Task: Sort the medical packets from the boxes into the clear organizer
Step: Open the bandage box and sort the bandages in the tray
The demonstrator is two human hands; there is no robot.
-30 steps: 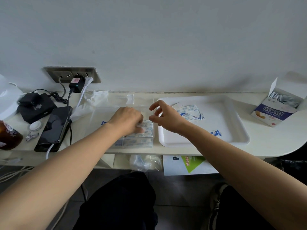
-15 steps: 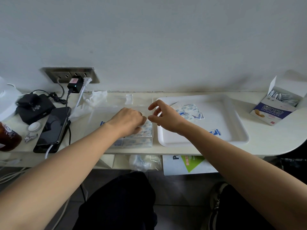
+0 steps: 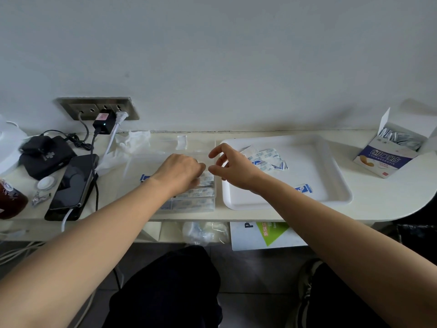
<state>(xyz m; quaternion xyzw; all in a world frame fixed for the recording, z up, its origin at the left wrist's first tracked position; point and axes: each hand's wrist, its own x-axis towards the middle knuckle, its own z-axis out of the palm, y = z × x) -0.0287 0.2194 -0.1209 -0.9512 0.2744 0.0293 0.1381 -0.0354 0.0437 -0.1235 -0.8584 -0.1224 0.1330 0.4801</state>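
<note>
The clear organizer [image 3: 196, 202] sits at the shelf's front edge with blue-and-white bandage packets [image 3: 205, 191] stacked in its compartments. My left hand [image 3: 179, 172] is over it, fingers curled down onto the packets inside; its fingertips are hidden. My right hand [image 3: 233, 167] hovers just to the right, over the left rim of the white tray [image 3: 283, 201], thumb and fingers spread apart and holding nothing. Several loose packets [image 3: 268, 159] lie on the tray behind that hand, and one packet [image 3: 304, 188] lies beside my forearm. An open blue-and-white box [image 3: 383, 160] with silver packets [image 3: 399, 138] stands at the far right.
Left of the organizer lie a black phone [image 3: 73, 183] on a cable, a black pouch [image 3: 45, 156], a small white cap [image 3: 46, 182] and a dark bottle [image 3: 10, 200]. Plugs hang from the wall socket [image 3: 99, 110]. Crumpled clear plastic [image 3: 134, 144] lies behind the organizer.
Both hands stay almost where they were. The right hand's fingers have spread a little wider beside the left hand.
</note>
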